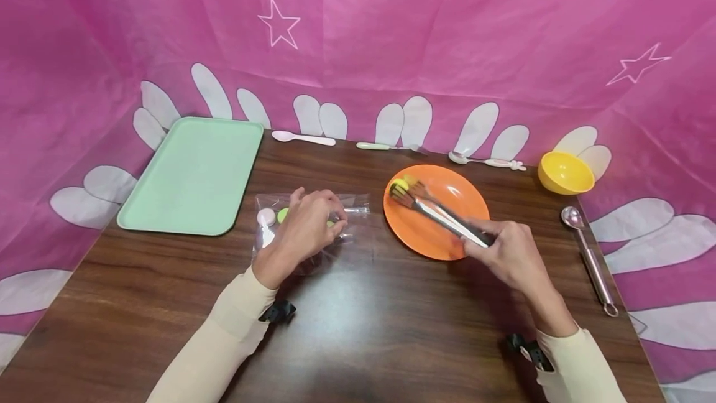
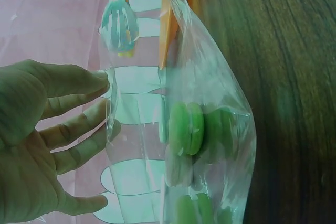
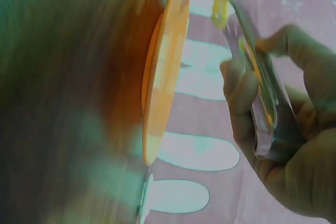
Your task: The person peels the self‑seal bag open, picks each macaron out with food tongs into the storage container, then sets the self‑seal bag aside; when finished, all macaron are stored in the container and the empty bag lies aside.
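Observation:
My left hand (image 1: 310, 222) holds up the upper edge of a clear plastic bag (image 2: 231, 98), its fingertips at the film. Inside the bag lie green macarons (image 2: 184, 128) and a pale pink macaron (image 1: 265, 217). My right hand (image 1: 511, 257) grips metal serving tongs (image 1: 447, 219) with slotted ends. Between the tong tips is a yellow macaron (image 3: 220, 11), over the left part of an orange plate (image 1: 419, 235). In the right wrist view, the tongs and macaron stand away from the plate's face.
A mint green tray (image 1: 196, 173) lies at the left. Along the back are a pink spoon (image 1: 302, 138), a green-handled fork (image 1: 386, 146) and a spoon with a decorated handle (image 1: 486, 161). At the right are a yellow bowl (image 1: 566, 176) and a metal scoop (image 1: 590, 260).

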### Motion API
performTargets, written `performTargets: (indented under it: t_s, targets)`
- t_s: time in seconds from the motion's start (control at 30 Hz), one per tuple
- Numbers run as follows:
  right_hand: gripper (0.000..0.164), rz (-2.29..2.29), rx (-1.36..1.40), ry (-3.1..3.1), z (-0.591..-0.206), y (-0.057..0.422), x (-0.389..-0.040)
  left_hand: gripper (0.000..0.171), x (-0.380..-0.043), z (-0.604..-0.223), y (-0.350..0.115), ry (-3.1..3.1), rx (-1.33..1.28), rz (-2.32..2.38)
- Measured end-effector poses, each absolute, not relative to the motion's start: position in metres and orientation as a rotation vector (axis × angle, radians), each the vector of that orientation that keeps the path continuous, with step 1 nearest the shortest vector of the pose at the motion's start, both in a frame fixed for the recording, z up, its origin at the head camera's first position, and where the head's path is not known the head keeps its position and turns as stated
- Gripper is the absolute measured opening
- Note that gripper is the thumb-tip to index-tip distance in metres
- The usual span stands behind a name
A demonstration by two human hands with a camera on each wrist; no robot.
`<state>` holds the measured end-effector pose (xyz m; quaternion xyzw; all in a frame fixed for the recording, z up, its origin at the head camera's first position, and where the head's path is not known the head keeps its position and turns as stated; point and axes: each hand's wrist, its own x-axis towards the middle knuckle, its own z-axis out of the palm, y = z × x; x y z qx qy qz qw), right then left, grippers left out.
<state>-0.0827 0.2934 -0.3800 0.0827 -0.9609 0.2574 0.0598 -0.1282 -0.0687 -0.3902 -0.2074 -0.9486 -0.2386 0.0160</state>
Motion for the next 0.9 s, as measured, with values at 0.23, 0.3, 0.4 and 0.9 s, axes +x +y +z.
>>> performTargets:
  t_s: [0.23, 0.3, 0.4, 0.9]
  targets:
    - [0.041, 0.686, 0.039, -2.865, -0.392, 0.302, -0.101, 0.004, -0.127, -0.389, -0.068, -2.940, -0.630, -0.758]
    - [0.041, 0.668, 0.012, -2.884, -0.398, 0.304, -0.102, 0.004, -0.127, -0.389, -0.069, -2.926, -0.631, -0.764]
    - [0.043, 0.657, -0.018, -2.926, -0.404, 0.306, -0.101, 0.005, -0.128, -0.390, -0.069, -2.905, -0.635, -0.765]
    - [0.040, 0.767, 0.191, -2.939, -0.370, 0.286, -0.066, 0.004, -0.127, -0.390, -0.069, -2.867, -0.638, -0.766]
